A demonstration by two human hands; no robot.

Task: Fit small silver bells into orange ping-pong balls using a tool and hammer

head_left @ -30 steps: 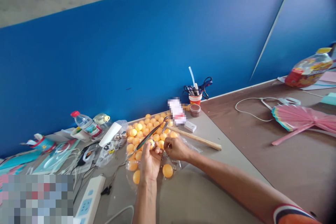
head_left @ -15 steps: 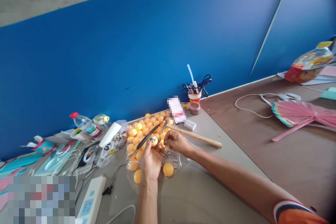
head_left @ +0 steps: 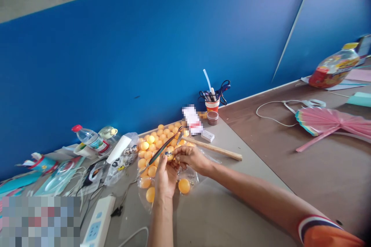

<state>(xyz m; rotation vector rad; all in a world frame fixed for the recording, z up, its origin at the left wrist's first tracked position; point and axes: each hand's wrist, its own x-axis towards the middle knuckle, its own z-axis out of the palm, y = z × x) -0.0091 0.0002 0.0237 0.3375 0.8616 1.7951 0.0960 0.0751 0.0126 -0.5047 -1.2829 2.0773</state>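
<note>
My left hand (head_left: 165,175) is closed round a small orange ball (head_left: 169,155) held up at the fingertips. My right hand (head_left: 189,158) is pinched at that ball; what its fingertips hold is too small to make out. A dark thin tool (head_left: 165,146) slants up from between the hands toward the upper right. Under and behind the hands lies a clear plastic bag with several orange table-tennis balls (head_left: 156,142). One loose orange ball (head_left: 184,185) sits just below my right wrist, another (head_left: 150,194) lies left of my left wrist.
A wooden stick (head_left: 216,149) lies right of the balls. A cup of pens and scissors (head_left: 213,102) stands by the blue wall. A water bottle (head_left: 89,139), a white power strip (head_left: 97,224) and cables crowd the left. A pink fan (head_left: 327,121) and a large jar (head_left: 333,67) lie far right.
Both hands have shifted slightly, and my right hand has closed in onto the ball held by my left hand. The view has drifted a little down and to the right.
</note>
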